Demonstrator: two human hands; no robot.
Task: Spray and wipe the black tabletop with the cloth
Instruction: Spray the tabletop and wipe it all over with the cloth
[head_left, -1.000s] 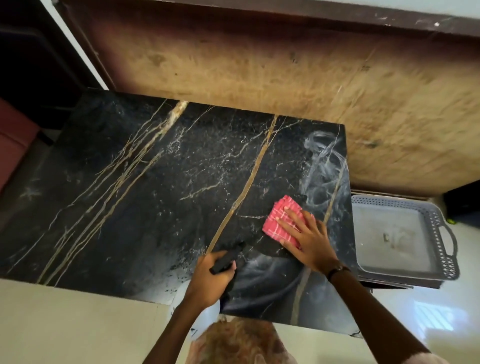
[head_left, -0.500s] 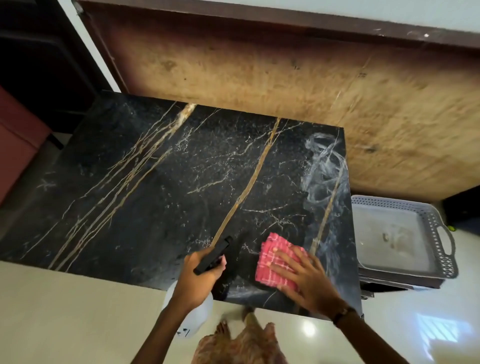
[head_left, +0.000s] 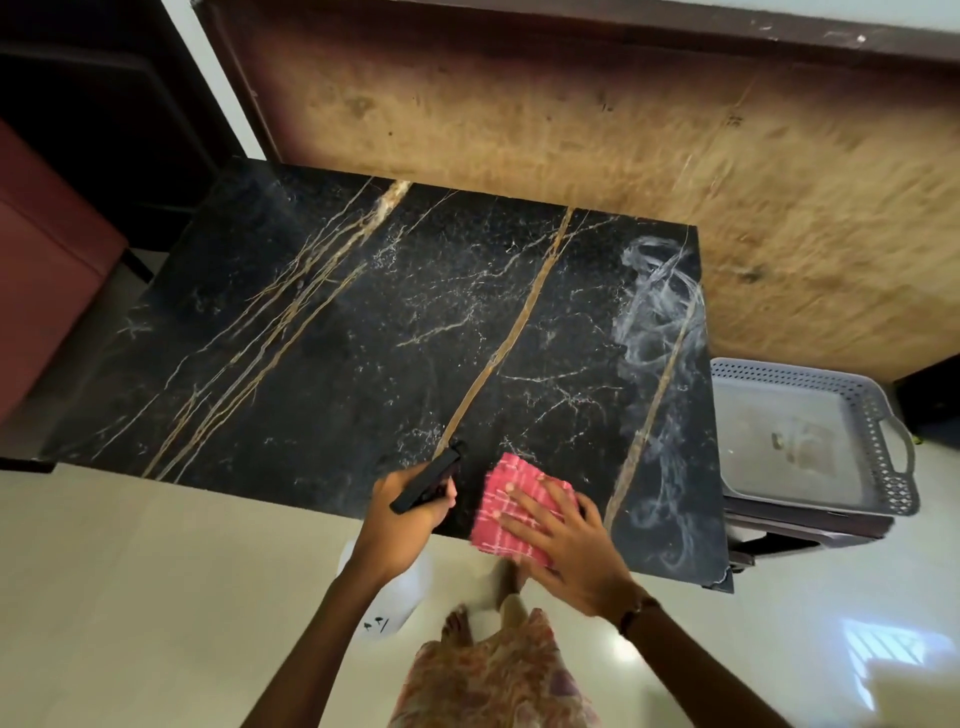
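Right hand (head_left: 566, 540) flat on pink cloth (head_left: 519, 506), drawn back to near edge of black tabletop (head_left: 322, 364) from further in; wiping under way. Left hand (head_left: 402, 514) gripping spray bottle (head_left: 395, 592). Whitish smears (head_left: 657, 312) still along right side.
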